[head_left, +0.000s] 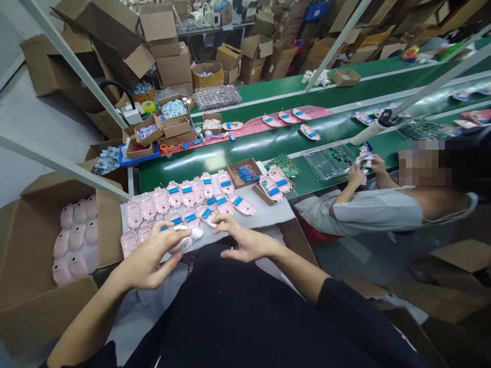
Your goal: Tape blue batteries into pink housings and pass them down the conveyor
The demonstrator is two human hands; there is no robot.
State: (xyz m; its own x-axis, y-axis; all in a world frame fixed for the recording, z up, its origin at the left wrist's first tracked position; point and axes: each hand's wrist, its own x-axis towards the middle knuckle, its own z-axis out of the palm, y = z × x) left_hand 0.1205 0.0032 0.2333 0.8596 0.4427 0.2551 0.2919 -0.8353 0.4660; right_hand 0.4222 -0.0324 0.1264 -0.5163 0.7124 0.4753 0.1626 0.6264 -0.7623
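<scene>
My left hand [155, 258] curves its fingers and thumb around a white round part [183, 246], whose exact kind I cannot make out. A small white piece sticks out at that part's right side. My right hand [245, 241] is just to the right, thumb and fingers apart, with nothing in it. Beyond both hands, rows of pink plastic shell halves [161, 200] lie on a white padded sheet [251, 221]. Several shells carry a blue wrapped battery [191, 217]. The nearest shells are partly hidden behind my left hand.
Left stands a large carton [82, 294] with pink shells inside. A small box [245, 173] of blue parts and green circuit boards [283, 166] lie behind the sheet. A green conveyor [215, 159] runs across. A co-worker [378, 207] sits at right, holding a part.
</scene>
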